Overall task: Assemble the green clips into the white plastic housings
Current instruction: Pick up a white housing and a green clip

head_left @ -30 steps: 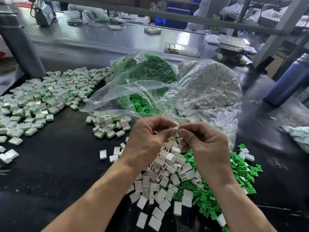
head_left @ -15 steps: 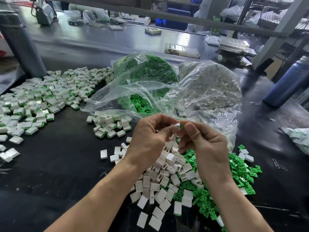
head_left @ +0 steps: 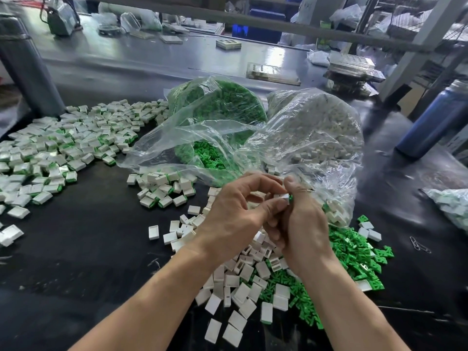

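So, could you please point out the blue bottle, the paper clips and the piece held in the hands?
blue bottle (head_left: 430,122), head view, middle of its body.
paper clips (head_left: 420,246), head view, on the wire loops.
held piece (head_left: 287,198), head view, white housing face at the fingertips.

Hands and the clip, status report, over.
Left hand and right hand pinch one white housing. Green clip sticks out its end. Nothing in the way.

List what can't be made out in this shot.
- Head view: how far the clip sits in the housing; the fingers of both hands cover it.
- Piles beneath the forearms: hidden.
- Back bench items: blurred.
- Finished pile: cut off at the left edge.
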`<state>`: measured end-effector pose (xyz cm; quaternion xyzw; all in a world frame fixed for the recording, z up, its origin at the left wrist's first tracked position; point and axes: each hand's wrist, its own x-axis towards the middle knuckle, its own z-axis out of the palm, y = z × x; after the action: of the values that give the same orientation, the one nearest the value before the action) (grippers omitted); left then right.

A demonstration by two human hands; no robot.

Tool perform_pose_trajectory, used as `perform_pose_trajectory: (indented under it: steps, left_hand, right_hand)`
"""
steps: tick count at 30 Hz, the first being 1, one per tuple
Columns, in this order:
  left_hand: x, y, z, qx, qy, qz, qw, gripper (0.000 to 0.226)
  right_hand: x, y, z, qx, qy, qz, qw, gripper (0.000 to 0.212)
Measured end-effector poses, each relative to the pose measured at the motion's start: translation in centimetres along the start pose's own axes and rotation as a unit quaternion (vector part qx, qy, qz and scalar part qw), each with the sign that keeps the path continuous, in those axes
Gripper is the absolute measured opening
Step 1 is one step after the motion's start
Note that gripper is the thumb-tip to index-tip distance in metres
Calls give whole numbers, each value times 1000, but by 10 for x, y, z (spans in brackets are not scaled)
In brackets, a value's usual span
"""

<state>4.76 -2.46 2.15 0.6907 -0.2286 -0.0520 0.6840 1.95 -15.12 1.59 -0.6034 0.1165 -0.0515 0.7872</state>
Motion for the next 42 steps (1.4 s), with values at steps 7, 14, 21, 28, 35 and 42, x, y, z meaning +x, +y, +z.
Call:
perform_pose_trajectory:
  steps: [7,14,21,28,35,42]
  left_hand:
    - [1,-1,3,-28,7,10,1000,10]
    - [0,-2,10,-4,29,26,999,14]
    - [-2,-1,12,26,35,40,998,14]
    - [-2,-1,13,27,37,42,998,14]
    - [-2,-1,14,21,35,42,998,13]
    - [-1,-3,14,20,34,40,998,12]
  right_hand:
    - [-2,-1,16,49,32,-44,997,54]
    - [-1,0,17,68,51,-61,995,53]
    - [-1,3,18,101,65,-79,990,58]
    - [1,7,17,99,67,-101,988,55]
    - [2,8,16,77,64,-101,990,46]
    - [1,7,16,94,41,-104,989,52]
